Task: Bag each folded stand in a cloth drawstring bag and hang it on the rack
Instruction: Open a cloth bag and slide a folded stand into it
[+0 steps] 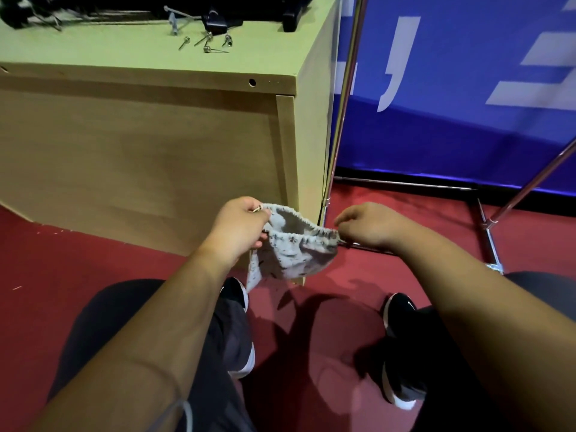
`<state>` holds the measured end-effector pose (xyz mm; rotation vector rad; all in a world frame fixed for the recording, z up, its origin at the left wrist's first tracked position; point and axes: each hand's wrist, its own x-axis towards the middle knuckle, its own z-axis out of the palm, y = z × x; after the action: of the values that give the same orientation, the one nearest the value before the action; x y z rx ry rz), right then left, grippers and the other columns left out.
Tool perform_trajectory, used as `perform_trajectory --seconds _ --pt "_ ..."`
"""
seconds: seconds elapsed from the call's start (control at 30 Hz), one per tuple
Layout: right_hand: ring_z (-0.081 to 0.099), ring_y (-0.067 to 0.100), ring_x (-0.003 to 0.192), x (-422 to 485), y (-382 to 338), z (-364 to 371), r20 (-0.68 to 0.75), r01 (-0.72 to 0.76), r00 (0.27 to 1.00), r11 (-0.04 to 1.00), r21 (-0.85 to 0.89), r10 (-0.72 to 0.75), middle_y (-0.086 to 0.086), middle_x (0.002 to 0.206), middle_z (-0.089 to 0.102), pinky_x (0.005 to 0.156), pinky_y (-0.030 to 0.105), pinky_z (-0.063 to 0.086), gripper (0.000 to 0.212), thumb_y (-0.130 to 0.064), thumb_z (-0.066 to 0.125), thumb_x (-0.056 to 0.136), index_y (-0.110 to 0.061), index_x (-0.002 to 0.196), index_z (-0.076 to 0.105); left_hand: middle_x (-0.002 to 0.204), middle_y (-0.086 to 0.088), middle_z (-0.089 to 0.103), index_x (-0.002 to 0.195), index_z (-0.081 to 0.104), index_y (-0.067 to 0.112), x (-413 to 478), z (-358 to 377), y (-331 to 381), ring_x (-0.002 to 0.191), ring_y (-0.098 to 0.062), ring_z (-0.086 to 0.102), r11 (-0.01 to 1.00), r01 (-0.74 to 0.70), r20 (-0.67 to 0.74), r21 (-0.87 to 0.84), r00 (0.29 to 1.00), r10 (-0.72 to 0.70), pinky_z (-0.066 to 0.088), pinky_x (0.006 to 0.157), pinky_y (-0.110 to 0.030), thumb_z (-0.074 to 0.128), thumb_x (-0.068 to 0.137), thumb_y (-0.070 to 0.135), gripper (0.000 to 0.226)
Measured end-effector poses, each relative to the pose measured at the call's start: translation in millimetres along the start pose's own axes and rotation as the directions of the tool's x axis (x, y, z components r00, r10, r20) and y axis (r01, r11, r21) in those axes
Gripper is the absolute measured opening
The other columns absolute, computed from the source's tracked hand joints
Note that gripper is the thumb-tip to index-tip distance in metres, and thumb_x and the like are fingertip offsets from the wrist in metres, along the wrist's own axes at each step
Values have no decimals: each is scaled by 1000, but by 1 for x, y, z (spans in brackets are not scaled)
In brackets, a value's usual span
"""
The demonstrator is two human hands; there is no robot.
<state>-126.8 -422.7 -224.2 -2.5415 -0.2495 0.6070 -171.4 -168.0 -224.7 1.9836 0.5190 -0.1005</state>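
A grey speckled cloth drawstring bag hangs in front of me, its mouth stretched open between both hands. My left hand pinches the left rim of the mouth. My right hand pinches the right rim, at the gathered drawstring end. The bag's body droops below, slack. Black folded stands lie on top of the wooden cabinet at the far edge, only partly in view. The chrome rack stands to the right of the cabinet, with one upright pole and floor bars visible.
Several small metal pins and screws lie on the cabinet top. A blue banner stands behind the rack. A slanted chrome bar crosses at the right. Red floor lies below, with my knees and black shoes on it.
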Motion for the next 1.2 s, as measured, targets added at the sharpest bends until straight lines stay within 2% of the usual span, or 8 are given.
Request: perform_trajectory --seconds 0.07,0.17,0.37,0.57,0.77,0.97,1.1,1.2 --pt "76 18 93 -1 6 0 25 -31 999 998 -50 33 -7 77 81 86 28 57 27 -23 56 99 -22 105 82 86 -7 69 99 73 13 0 2 2 70 -21 66 999 -23 -25 30 999 24 65 65 -36 66 103 21 11" --pt "70 5 74 -4 8 0 94 -24 995 1000 -15 26 -6 77 80 74 26 51 27 -41 59 104 -25 100 81 88 -7 71 100 74 14 -1 5 7 74 -20 65 997 -61 -5 44 998 61 63 65 -34 67 102 21 10" --pt "68 15 95 -3 8 13 132 20 991 997 -81 -9 -12 89 74 86 29 51 40 -67 63 97 -32 101 81 72 0 65 89 73 14 -5 14 12 64 -15 55 982 -171 96 78 982 164 41 61 -27 71 97 30 17" --pt "71 25 95 0 -1 25 109 20 994 985 -174 -1 5 96 79 76 29 48 34 -45 63 101 -16 98 80 49 13 41 80 66 9 -8 18 17 43 -7 35 976 -186 113 116 978 173 27 44 -23 71 97 29 27" --pt "70 31 84 9 -1 22 -26 44 999 989 -144 -48 14 84 76 66 31 47 19 -19 64 94 -10 79 71 74 1 69 84 68 17 -8 13 12 68 -19 62 859 -267 81 438 963 258 43 55 -26 74 87 22 8" --pt "62 25 77 13 -8 19 -110 134 984 990 -40 -138 9 77 68 61 32 42 16 -19 64 94 -9 84 71 78 2 58 78 51 20 0 7 -4 73 -25 57 764 -191 54 617 978 201 34 54 -27 76 89 24 28" --pt "68 29 99 14 -7 11 -265 49 962 995 -87 -71 4 98 76 82 36 57 25 -17 56 86 -27 93 78 90 -8 67 80 52 17 4 -6 -1 81 -33 66 772 -32 -124 635 982 143 51 66 -30 70 90 22 20" --pt "65 24 96 10 -16 15 -255 110 960 993 -38 -116 0 89 70 74 28 44 19 -15 61 88 -24 93 78 74 -8 66 80 50 17 -2 -5 -2 57 -29 71 897 -29 -60 441 996 62 62 58 -34 68 96 22 24"
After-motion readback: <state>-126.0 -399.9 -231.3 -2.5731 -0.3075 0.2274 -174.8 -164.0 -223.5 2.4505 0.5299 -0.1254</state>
